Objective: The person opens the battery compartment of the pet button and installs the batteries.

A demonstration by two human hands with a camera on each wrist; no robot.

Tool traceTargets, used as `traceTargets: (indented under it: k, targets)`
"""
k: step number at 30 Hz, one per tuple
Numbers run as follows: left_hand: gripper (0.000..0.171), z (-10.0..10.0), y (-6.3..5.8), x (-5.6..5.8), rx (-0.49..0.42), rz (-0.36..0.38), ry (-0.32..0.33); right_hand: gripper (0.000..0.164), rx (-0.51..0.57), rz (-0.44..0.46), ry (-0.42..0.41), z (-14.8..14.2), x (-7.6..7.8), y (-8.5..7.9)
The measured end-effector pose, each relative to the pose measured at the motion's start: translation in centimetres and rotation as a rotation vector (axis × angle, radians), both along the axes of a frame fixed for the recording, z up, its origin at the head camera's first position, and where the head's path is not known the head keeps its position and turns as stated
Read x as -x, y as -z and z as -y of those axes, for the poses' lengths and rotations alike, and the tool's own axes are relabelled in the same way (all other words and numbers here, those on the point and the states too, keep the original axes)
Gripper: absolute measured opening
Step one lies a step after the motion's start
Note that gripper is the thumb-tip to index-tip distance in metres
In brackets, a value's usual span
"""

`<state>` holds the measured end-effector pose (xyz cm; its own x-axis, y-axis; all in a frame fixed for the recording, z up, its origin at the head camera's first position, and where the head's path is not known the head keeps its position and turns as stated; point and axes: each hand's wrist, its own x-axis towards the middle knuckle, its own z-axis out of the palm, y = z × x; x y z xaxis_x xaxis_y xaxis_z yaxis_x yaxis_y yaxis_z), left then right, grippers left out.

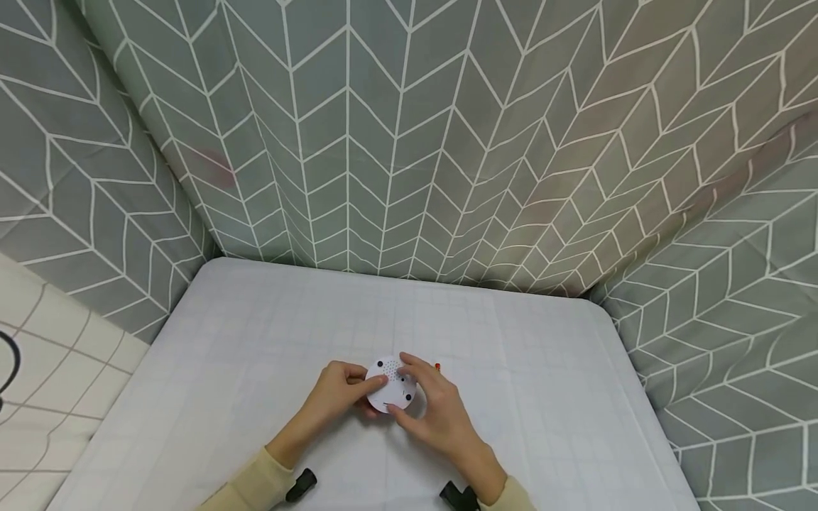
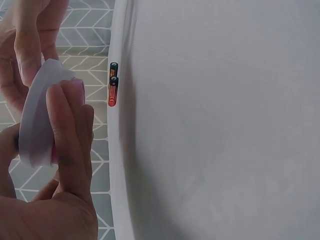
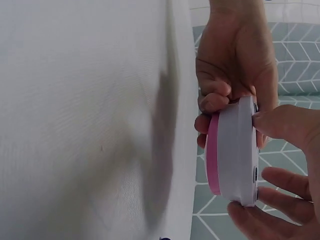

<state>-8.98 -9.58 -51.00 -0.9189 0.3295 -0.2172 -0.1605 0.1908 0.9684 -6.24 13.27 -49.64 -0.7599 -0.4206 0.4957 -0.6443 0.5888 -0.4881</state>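
A round white device (image 1: pixel 377 397) with a pink face (image 3: pixel 213 155) is held between both hands above the table. Its back, turned up in the head view, has a patch of small holes and several dark round feet. My left hand (image 1: pixel 335 390) grips the left side, thumb on the back and fingers underneath. My right hand (image 1: pixel 441 411) holds the right part of the rim between thumb and fingertips. Beyond the device, two batteries (image 2: pixel 113 84) with red and black wrappers lie on the table; in the head view only a red bit (image 1: pixel 437 367) shows past the right hand.
A white cloth covers the table (image 1: pixel 307 305). Grey curtains (image 1: pixel 396 142) with a white chevron pattern hang behind it and at both sides. Black wrist mounts (image 1: pixel 302 485) sit near the sleeves. A black curved object (image 1: pixel 9 362) shows at the left edge.
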Motion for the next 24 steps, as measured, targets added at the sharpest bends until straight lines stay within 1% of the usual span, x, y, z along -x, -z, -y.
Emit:
traceTargets:
  k: [3,6,13,17,24]
  targets:
    - [0.035,-0.08,0.04,-0.05,0.020,0.006,-0.017,0.044,-0.013,-0.005,-0.003,0.11,0.00,0.07]
    - [0.037,-0.12,0.06,-0.14,0.027,0.010,-0.027,0.040,-0.042,-0.029,-0.005,0.29,0.05,-0.07]
    - [0.036,-0.24,0.15,-0.31,-0.008,0.020,-0.025,0.035,-0.107,-0.035,-0.010,0.56,0.11,-0.49]
    - [0.036,-0.27,0.35,-0.40,0.005,0.030,-0.025,0.034,-0.114,-0.039,-0.026,0.43,0.13,-0.38]
    - [0.038,-0.27,0.52,-0.39,0.004,0.056,-0.025,0.038,-0.096,-0.002,-0.066,0.20,0.34,-0.40]
